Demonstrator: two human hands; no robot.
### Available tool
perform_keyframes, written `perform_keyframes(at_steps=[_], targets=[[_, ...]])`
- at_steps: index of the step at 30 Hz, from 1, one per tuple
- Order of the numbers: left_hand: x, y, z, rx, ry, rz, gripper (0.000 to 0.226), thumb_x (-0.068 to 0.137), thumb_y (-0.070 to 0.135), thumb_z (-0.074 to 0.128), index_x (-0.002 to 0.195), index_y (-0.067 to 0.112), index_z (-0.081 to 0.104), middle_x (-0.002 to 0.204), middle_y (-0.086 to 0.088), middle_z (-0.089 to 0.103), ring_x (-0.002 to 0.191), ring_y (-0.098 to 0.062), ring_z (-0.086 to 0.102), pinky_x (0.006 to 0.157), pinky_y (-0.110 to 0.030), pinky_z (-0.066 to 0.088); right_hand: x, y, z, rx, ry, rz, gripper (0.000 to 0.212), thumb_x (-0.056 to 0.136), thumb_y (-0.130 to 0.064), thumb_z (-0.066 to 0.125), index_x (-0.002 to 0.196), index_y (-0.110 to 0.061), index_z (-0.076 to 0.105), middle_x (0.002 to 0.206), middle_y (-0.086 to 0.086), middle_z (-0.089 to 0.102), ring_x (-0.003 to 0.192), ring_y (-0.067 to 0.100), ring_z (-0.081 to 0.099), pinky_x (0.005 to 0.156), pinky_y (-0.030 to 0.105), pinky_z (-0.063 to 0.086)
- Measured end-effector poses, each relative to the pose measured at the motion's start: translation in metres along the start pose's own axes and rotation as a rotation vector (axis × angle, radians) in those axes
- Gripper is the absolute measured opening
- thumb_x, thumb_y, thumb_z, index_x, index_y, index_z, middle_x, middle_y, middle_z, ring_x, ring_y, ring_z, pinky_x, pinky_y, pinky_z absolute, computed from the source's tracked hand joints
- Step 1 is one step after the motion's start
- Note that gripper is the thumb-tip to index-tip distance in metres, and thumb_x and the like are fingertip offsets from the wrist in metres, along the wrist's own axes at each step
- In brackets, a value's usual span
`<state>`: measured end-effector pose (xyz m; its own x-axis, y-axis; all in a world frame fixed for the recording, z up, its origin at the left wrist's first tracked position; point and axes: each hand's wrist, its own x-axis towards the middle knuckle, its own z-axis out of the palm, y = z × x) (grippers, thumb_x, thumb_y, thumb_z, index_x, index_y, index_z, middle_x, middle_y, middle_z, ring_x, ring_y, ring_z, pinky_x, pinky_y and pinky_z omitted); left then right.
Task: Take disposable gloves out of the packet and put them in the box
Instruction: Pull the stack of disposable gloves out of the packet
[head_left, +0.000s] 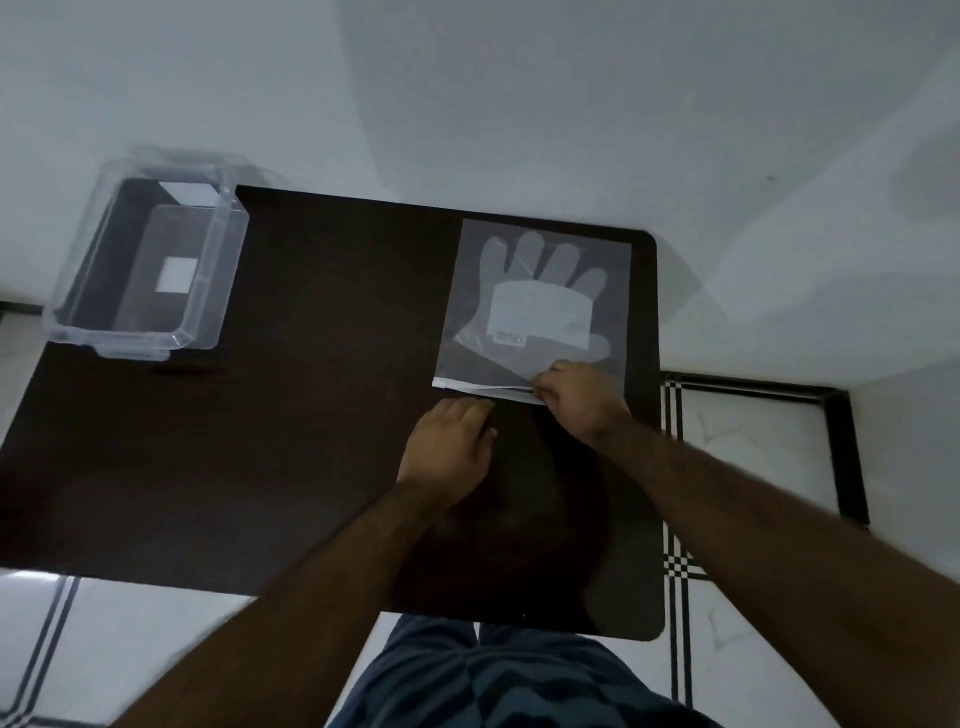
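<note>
A clear plastic packet (535, 244) lies flat on the right part of the dark table (322, 415), with a stack of translucent disposable gloves (540, 306) showing through it, fingers pointing away from me. My right hand (576, 397) pinches the packet's white near edge (467, 385), which gapes slightly. My left hand (449, 447) rests on the table just below that edge, fingers curled, touching or nearly touching the strip. A clear plastic box (150, 265) stands open at the table's far left corner, holding nothing but a label.
The table's far edge meets a pale wall (519, 104). Tiled floor with black striping (675, 519) shows to the right and near left. My patterned clothing (493, 680) is at the bottom, by the table's near edge.
</note>
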<state>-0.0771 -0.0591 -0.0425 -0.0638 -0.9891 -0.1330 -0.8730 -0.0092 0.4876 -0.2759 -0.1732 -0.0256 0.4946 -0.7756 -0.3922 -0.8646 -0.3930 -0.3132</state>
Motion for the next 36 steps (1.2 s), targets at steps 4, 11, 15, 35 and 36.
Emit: perform_keyframes(at_steps=[4, 11, 15, 35, 36], targets=[[0.018, 0.009, 0.012, 0.027, 0.034, 0.086, 0.035, 0.099, 0.016, 0.065, 0.134, 0.009, 0.069, 0.13, -0.011, 0.073, 0.122, -0.031, 0.066, 0.104, -0.043, 0.053, 0.012, 0.009, -0.007, 0.054, -0.003, -0.003, 0.025, 0.108, -0.028, 0.056, 0.121, -0.018, 0.075, 0.122, 0.007, 0.07, 0.113, 0.027, 0.064, 0.102, 0.044, 0.053], [0.035, 0.02, 0.023, 0.14, -0.068, 0.092, 0.051, 0.109, 0.026, 0.048, 0.158, 0.015, 0.05, 0.161, -0.009, 0.054, 0.151, -0.026, 0.047, 0.129, -0.044, 0.03, 0.015, 0.012, -0.012, 0.189, 0.152, -0.01, 0.019, 0.105, -0.021, 0.06, 0.117, -0.017, 0.075, 0.117, 0.005, 0.073, 0.107, 0.023, 0.066, 0.1, 0.039, 0.055], [0.044, 0.027, 0.027, 0.196, -0.052, 0.031, 0.049, 0.109, 0.027, 0.046, 0.156, 0.015, 0.052, 0.147, -0.007, 0.067, 0.139, -0.026, 0.058, 0.12, -0.044, 0.038, 0.016, 0.016, -0.014, 0.247, 0.244, -0.033, 0.019, 0.105, -0.02, 0.062, 0.118, -0.014, 0.074, 0.117, 0.008, 0.075, 0.108, 0.023, 0.067, 0.102, 0.04, 0.055], [0.117, 0.049, 0.026, 0.295, -0.101, -0.122, 0.02, 0.107, 0.027, 0.058, 0.109, 0.019, 0.077, 0.107, -0.004, 0.076, 0.097, -0.024, 0.072, 0.081, -0.04, 0.059, 0.051, 0.03, -0.012, 0.43, 0.348, 0.034, 0.012, 0.101, -0.02, 0.069, 0.109, -0.017, 0.078, 0.105, 0.003, 0.077, 0.097, 0.015, 0.068, 0.095, 0.044, 0.06], [0.118, 0.049, 0.026, 0.319, -0.087, -0.103, 0.02, 0.108, 0.025, 0.058, 0.109, 0.019, 0.077, 0.106, -0.004, 0.077, 0.096, -0.024, 0.072, 0.082, -0.04, 0.059, 0.053, 0.031, -0.012, 0.432, 0.35, 0.032, 0.012, 0.101, -0.019, 0.069, 0.109, -0.017, 0.078, 0.105, 0.003, 0.077, 0.096, 0.015, 0.068, 0.094, 0.044, 0.06]])
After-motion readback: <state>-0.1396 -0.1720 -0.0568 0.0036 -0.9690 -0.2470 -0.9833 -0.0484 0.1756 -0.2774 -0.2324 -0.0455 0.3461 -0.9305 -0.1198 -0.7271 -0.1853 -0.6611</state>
